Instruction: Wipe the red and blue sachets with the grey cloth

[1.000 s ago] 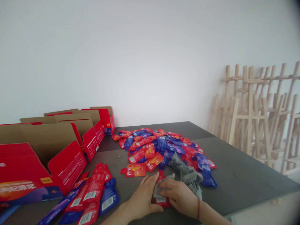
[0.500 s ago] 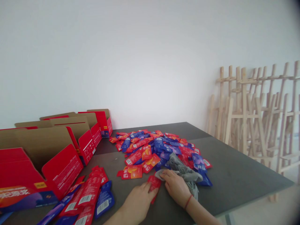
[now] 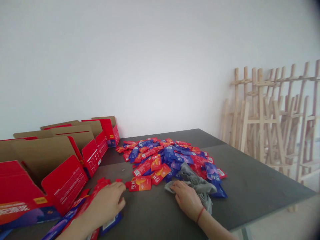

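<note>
The left hand [image 3: 110,201] was above the smaller heap [image 3: 112,224] of red and blue pouches at the near left, palm down, its fingers bent and its thumb a little apart from them; a bit of red showed just past the fingertips, but whether the hand held a pouch could not be told. The right hand [image 3: 186,200], a red cord [image 3: 200,215] around its wrist, had its bent fingers closed on the near left edge of the grey cloth [image 3: 196,181], which lay crumpled on the dark table [image 3: 240,180], against the near side of the big pile [image 3: 160,156]. That pile, red, orange and blue pouches lying across one another, spread over the table's middle. An orange pouch [image 3: 140,183] lay flat at its near left edge, between the two hands. Open red boxes [image 3: 63,183] stood in a row along the left, beside the smaller heap. Wooden easels [image 3: 261,126] stood beyond the table's right edge.
</note>
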{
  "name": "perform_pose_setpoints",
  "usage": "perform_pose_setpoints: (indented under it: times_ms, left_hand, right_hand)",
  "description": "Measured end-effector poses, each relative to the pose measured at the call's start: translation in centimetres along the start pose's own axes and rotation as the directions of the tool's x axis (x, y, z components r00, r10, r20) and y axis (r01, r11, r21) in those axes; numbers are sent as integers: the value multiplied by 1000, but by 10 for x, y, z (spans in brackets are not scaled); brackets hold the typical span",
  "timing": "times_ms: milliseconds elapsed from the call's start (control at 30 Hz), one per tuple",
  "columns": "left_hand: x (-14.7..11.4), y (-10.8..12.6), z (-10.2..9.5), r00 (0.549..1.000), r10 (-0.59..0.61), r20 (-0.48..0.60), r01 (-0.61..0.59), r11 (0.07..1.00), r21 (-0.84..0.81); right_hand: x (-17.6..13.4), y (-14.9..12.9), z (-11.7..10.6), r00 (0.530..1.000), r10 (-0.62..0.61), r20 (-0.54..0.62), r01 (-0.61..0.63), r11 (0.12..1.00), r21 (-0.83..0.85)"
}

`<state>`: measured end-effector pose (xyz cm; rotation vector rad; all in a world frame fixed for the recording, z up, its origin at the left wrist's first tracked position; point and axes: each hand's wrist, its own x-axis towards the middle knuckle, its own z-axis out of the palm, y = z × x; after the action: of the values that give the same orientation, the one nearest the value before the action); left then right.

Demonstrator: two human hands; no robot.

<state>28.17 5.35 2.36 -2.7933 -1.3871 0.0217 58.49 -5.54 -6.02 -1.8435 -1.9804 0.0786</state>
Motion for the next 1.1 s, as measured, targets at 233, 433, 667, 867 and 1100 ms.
perform_pose_setpoints:
  times_ms: [233, 433, 667, 867, 1100]
  left_hand:
    - [70, 57, 30, 993, 101, 59, -103, 994, 22]
    - [52, 96, 38, 968, 249, 27, -246, 966, -79]
    - [46, 129, 33, 833, 483, -271, -552, 759, -345]
    - [32, 115, 60, 808, 492, -323, -581, 574, -577]
    - [6, 108, 67, 877, 441, -193, -463, 664, -587]
  right_hand:
    - [-1, 3, 4, 999, -10, -49, 12, 999, 34]
    - [-1, 8, 5, 991, 6, -137, 10, 993, 119]
    - [1, 15, 3, 970, 46, -237, 26, 957, 290]
    - [-7, 13, -9, 983, -62, -170, 115, 941, 319]
    - [-19, -2, -15, 917, -386, 100, 370, 918, 146]
